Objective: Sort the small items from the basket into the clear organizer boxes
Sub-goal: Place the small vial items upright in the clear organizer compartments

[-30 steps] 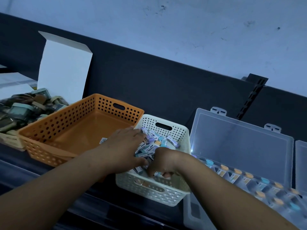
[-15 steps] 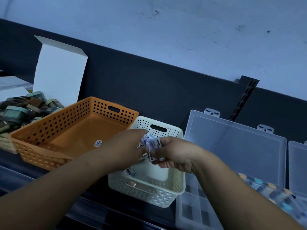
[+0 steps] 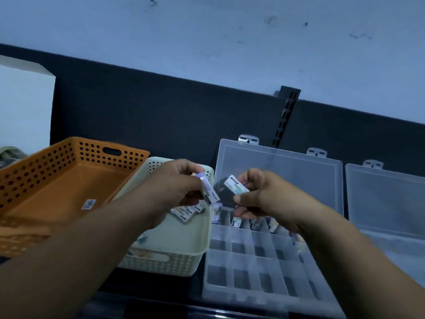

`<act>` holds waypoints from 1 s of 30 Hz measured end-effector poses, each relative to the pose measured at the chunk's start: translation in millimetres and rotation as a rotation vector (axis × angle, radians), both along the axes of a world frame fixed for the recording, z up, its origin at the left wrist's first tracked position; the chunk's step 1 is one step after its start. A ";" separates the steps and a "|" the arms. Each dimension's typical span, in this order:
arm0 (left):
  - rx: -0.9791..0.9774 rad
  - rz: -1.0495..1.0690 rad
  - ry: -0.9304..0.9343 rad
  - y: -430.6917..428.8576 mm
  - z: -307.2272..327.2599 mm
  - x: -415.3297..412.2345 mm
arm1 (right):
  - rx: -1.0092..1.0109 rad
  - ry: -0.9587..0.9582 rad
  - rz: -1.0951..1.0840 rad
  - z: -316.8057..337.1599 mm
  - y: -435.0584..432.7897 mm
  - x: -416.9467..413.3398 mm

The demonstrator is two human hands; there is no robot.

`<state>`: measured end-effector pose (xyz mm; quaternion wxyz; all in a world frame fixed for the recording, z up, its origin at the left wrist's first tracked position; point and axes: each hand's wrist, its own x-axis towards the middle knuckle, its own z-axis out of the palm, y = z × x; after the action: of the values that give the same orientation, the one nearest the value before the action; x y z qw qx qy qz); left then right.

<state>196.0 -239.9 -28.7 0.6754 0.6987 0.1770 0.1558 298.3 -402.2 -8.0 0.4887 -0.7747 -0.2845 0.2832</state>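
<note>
The left hand (image 3: 174, 187) is above the far right part of the white basket (image 3: 161, 264). Its fingers are curled, and it pinches a small tube (image 3: 208, 191) with a purple cap between the thumb and the fingers. Under the same hand a bunch (image 3: 187, 211) of more small pieces is held against the palm.

The right hand (image 3: 264, 199) is near it, over the far row of the organizer (image 3: 253, 284). It is curled too, and it holds one labelled piece (image 3: 235, 186) at the fingertips. The two hands are close but apart.

The white basket stands on the desk (image 3: 161, 303), between the orange basket (image 3: 69, 180) and the organizer, just beside both. One loose piece (image 3: 141, 238) lies inside it by the left wall.

The organizer is open and its lid (image 3: 287, 180) stands up behind it. A few stored pieces (image 3: 236, 223) stand upright in its far row. Their details are too blurred to read.

A second organizer (image 3: 386, 203) is on the right, also with the lid up. A sticker (image 3: 88, 204) lies on the floor of the orange basket.
</note>
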 end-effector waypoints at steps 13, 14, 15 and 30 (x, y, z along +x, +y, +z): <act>0.204 -0.200 0.008 -81.3 2.5 43.7 | -0.185 -0.359 -0.137 8.3 -117.7 39.8; 0.268 -0.202 0.016 -86.9 0.7 47.2 | -0.239 -0.427 -0.146 5.4 -121.2 41.3; 0.342 -0.199 0.023 -92.0 -1.1 50.7 | -0.287 -0.492 -0.149 2.1 -122.8 42.4; 0.950 -0.147 0.108 -93.0 -23.1 65.6 | -0.472 -0.869 0.070 -64.3 -87.7 49.1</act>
<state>261.6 -332.9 -51.9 0.2808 0.9476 0.0713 0.1347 347.4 -489.8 -72.3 0.1266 -0.9006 -0.4157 0.0069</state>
